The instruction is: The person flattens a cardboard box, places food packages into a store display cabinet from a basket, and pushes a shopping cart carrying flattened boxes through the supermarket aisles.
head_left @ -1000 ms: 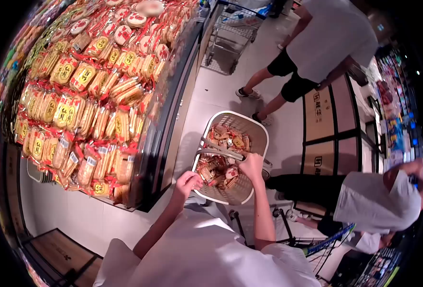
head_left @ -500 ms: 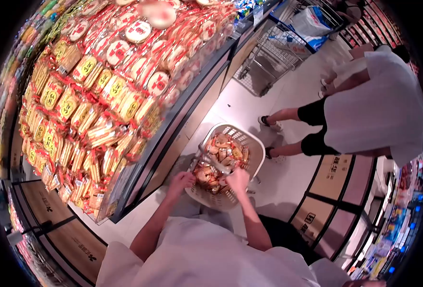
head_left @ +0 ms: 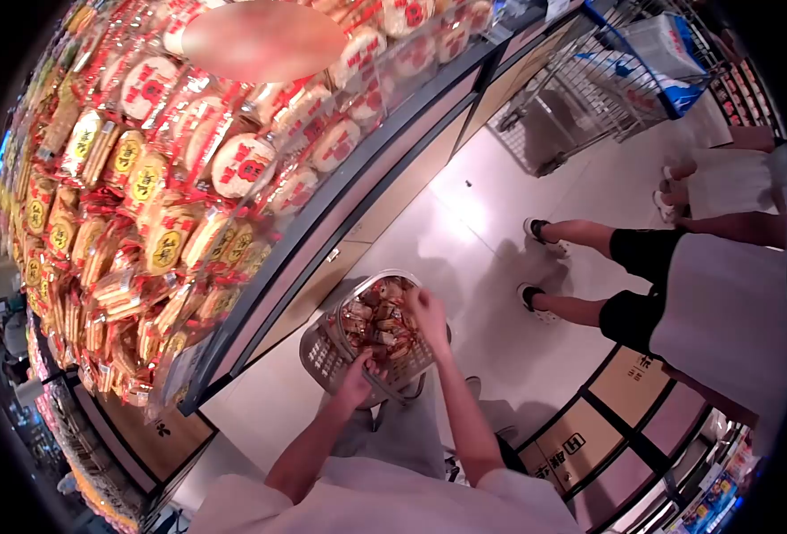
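Below me is a pale perforated shopping basket (head_left: 319, 354) filled with small wrapped snack packets (head_left: 377, 320). My left hand (head_left: 354, 381) is at its near left side, closed around the basket's handle. My right hand (head_left: 426, 318) is over the basket's right side, at the edge of the packets, with its fingers pointing down. Its fingertips are partly hidden, and I cannot tell whether they hold a packet.
A sloped display of bagged biscuits (head_left: 164, 245) rises on the left behind a clear panel and dark rail (head_left: 340, 187). A wire shopping cart (head_left: 544, 133) stands at the upper right. A person in a white top (head_left: 722, 303) stands at the right. Boxed shelf bases (head_left: 580, 436) line the lower right.
The basket sits lower and further left in view, and its handle has tipped toward my left hand. My right hand has moved from the handle to the packets. The display looms larger.
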The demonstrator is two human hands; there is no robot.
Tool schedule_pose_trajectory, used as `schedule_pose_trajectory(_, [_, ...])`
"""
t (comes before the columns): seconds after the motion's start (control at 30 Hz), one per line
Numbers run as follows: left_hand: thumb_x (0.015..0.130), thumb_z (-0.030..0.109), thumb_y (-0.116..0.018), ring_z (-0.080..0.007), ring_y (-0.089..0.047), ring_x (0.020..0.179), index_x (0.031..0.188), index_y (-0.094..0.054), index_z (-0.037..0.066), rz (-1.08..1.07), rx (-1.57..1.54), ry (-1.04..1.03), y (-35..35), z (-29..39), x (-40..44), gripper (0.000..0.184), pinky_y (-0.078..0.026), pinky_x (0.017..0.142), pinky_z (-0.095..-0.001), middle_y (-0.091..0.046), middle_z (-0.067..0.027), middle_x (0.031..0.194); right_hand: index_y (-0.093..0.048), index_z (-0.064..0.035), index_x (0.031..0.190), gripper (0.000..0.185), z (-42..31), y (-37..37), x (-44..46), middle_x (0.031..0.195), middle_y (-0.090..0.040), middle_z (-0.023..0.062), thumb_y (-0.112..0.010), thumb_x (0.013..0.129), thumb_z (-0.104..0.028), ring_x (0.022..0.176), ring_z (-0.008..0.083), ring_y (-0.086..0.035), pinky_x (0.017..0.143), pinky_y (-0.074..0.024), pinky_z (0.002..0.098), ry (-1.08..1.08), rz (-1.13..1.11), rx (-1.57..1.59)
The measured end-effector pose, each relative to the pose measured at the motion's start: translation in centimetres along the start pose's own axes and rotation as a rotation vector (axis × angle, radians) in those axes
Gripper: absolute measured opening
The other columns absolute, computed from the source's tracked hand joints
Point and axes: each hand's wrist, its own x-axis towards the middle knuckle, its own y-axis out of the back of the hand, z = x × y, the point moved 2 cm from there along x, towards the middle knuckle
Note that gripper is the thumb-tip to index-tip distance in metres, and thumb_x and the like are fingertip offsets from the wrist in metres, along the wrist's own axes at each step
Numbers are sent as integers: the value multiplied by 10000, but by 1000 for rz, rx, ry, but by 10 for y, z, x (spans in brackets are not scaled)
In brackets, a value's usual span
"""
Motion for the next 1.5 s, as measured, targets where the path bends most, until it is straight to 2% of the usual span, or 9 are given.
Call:
schedule_pose_trajectory(0.1, [795,148,-531,-111,-368,519,592,-393,129,56,-25,-104,8,5,13,247,-422,662,-328,-333,20,526,-460,-12,1006,320,17,-51,93,843,-532,81,-509,825,-272,727,149,-525,675,-459,294,-307,-249,627])
schedule_pose_trajectory(0.23, [821,172,-500,-110,-348,509,557,-323,129,165,-75,-126,20,16,9,320,-396,675,-310,-305,21,514,-399,-26,1045,392,12,-116,166,901,-487,88,-496,840,-346,741,154,-507,735,-462,310,-439,-178,865])
schedule_pose_trajectory(0.33, [817,155,-502,-109,-351,505,558,-315,125,226,-217,-128,20,26,-2,320,-399,672,-308,-309,16,510,-449,-43,951,339,45,-142,174,815,-476,35,-527,828,-349,700,123,-488,677,-442,274,-323,-95,877])
schedule_pose_trajectory(0.43, [817,134,-488,-108,-360,506,569,-323,117,218,-207,-127,22,28,-5,298,-399,666,-299,-300,16,504,-483,-56,767,187,69,-145,163,597,-443,-8,-539,836,-220,514,79,-424,476,-357,222,-176,-302,927])
schedule_pose_trajectory(0.53, [816,129,-486,-107,-354,502,570,-322,118,292,-240,-121,19,28,-4,296,-394,649,-294,-287,16,495,-514,-34,742,112,54,-129,152,529,-414,-39,-528,822,-111,425,39,-356,363,-254,201,-108,-106,687])
schedule_pose_trajectory(0.8, [838,174,-471,-98,-261,472,574,-305,128,261,-49,-95,28,29,5,316,-320,577,-249,-241,26,509,-498,-59,625,214,124,16,79,513,-453,-2,-522,822,-139,447,59,-409,436,-319,203,-36,306,453])
schedule_pose_trajectory(1.07, [844,188,-463,-78,-234,461,573,-301,137,246,204,-56,20,9,37,319,-277,534,-233,-232,37,495,-476,-73,638,218,161,118,81,568,-413,-52,-517,830,-166,541,28,-361,528,-287,175,7,342,545])
schedule_pose_trajectory(1.3, [841,189,-468,-84,-235,442,568,-313,134,323,204,-61,28,8,28,319,-279,514,-233,-237,31,468,-501,-35,732,203,148,45,78,582,-516,21,-491,855,-196,540,84,-515,534,-418,206,-42,184,585])
schedule_pose_trajectory(1.5, [835,177,-476,-96,-243,432,547,-316,131,364,210,-87,33,6,25,333,-284,505,-244,-244,23,451,-447,-28,662,225,122,-51,105,585,-531,63,-498,844,-150,538,108,-551,510,-465,226,-117,51,674])
